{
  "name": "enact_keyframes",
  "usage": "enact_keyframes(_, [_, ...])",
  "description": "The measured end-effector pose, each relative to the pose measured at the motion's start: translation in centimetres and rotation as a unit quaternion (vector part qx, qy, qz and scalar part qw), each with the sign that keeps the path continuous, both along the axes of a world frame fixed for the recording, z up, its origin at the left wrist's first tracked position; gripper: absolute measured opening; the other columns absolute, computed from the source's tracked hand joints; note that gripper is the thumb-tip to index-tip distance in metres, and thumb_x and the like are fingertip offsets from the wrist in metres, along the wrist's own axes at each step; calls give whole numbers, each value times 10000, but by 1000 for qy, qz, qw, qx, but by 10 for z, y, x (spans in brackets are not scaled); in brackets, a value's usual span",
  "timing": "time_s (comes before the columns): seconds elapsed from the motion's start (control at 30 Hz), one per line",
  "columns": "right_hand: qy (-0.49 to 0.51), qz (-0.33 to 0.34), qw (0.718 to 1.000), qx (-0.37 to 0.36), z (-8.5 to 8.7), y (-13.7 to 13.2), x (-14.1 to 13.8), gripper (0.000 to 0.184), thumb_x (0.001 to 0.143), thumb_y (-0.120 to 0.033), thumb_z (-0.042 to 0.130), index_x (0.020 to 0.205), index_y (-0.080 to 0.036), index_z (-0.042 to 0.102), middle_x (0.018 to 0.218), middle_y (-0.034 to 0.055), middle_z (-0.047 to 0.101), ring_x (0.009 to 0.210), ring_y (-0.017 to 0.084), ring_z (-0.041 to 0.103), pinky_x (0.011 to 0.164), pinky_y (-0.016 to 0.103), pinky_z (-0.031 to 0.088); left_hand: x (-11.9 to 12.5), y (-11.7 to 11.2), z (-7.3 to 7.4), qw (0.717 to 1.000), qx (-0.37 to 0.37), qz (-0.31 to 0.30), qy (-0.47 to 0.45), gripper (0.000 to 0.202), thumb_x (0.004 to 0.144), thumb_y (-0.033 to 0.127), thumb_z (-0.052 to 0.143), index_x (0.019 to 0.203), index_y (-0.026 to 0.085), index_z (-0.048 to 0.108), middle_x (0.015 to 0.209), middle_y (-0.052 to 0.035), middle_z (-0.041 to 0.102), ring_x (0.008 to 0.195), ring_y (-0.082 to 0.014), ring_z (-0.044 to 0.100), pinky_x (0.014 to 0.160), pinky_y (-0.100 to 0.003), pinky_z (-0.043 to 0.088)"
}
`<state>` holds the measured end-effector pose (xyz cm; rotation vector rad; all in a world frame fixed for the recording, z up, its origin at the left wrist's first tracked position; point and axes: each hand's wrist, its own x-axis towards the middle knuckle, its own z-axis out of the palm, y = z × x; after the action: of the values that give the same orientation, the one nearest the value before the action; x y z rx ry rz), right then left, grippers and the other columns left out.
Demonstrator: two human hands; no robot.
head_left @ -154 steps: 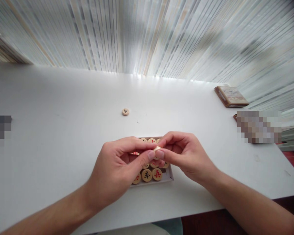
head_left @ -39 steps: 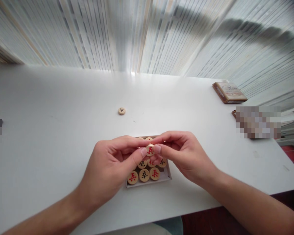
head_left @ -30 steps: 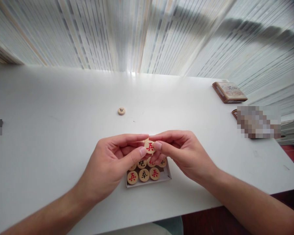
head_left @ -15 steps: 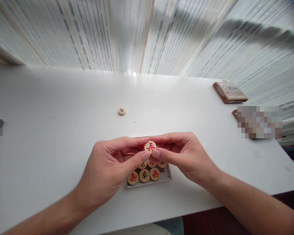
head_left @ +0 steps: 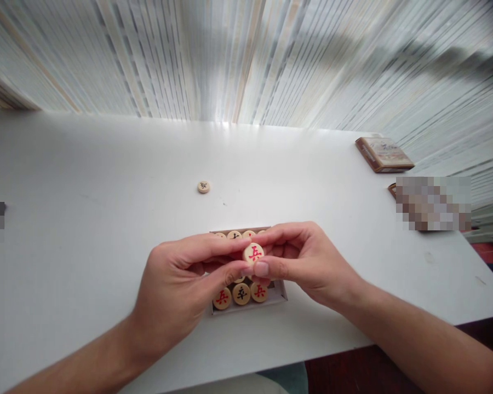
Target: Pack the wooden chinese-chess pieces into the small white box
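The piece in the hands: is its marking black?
No, the held piece between the left hand and right hand shows a red character.

Held disc [head_left: 253, 254]: smooth pale wood | table [head_left: 107, 164]: smooth, softly glossy | curtain [head_left: 156, 54]: cloth

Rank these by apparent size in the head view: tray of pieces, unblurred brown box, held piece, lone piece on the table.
Largest to smallest:
1. Tray, partly covered
2. Unblurred brown box
3. Held piece
4. Lone piece

Nearness enlarges the held piece; actual piece sizes are unsure.
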<state>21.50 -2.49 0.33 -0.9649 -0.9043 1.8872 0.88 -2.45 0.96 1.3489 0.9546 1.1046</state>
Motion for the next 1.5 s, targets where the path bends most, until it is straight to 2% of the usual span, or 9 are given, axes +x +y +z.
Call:
enact_keyframes(0.23, [17,6,1000,-25,0,0,0,341,595,-199,1083,811,-168,821,682,20,811,557,130,731,531,206,620,-3,-2,-5,990,111,-29,76,252,895,155,879,1055,348,899,968,0,881,811,-185,815,719,-265,664])
enact_keyframes(0.37, [17,-2,1000,-14,2,-1,-1,286,649,-217,1065,802,-176,827,651,9,793,541,122,703,529,209,603,-4,-3,-6,983,143,-40,107,261,901,233,892,1130,358,872,965,-18,873,833,-224,807,755,-331,668])
enact_keyframes(0.57, [19,27,999,28,-1,1,3,155,845,-299,953,936,-186,898,753,31,812,610,111,707,587,209,616,-4,-1,-11,973,201,-31,112,447,914,141,863,1281,394,822,976,18,838,815,-156,770,754,-253,627])
enact_keyframes(0.67, [36,35,998,25,-2,1,4,169,844,-254,952,991,-188,902,761,29,810,646,103,712,617,190,611,-5,-1,-13,963,246,-17,113,449,919,94,847,1287,349,823,991,21,825,843,-126,756,761,-208,614])
enact_keyframes(0.87, [76,36,996,-17,-1,0,3,304,715,-66,1002,960,-196,879,824,8,837,721,86,765,679,141,620,-7,-1,-14,960,260,-19,103,430,913,81,856,1278,306,827,974,22,813,853,-112,745,785,-186,613])
enact_keyframes(0.97, [73,31,996,-34,0,0,3,310,688,-51,1012,929,-176,864,836,12,843,731,85,775,688,138,629,-6,0,-14,960,261,-20,96,390,913,94,860,1246,296,840,981,13,824,834,-117,753,762,-192,617])
enact_keyframes(1.13, [86,35,995,-37,1,0,1,304,683,-40,1009,909,-161,848,750,-5,822,629,64,742,589,101,586,-4,1,-12,957,274,-22,90,386,906,93,864,1229,304,844,1011,16,850,828,-123,782,756,-193,631])
enact_keyframes(1.27, [85,36,995,-49,0,0,-2,313,645,-24,1022,844,-161,824,692,-12,806,574,68,718,558,111,583,-7,1,-10,949,294,-35,105,349,908,50,844,1193,251,842,1010,6,852,825,-109,790,754,-158,626])
enact_keyframes(1.5, [81,42,996,-1,-4,1,2,102,869,-209,936,936,-165,872,702,20,812,566,77,709,574,157,617,-6,0,-12,959,260,-25,108,326,906,137,881,1186,300,842,999,25,855,835,-125,784,780,-195,632])
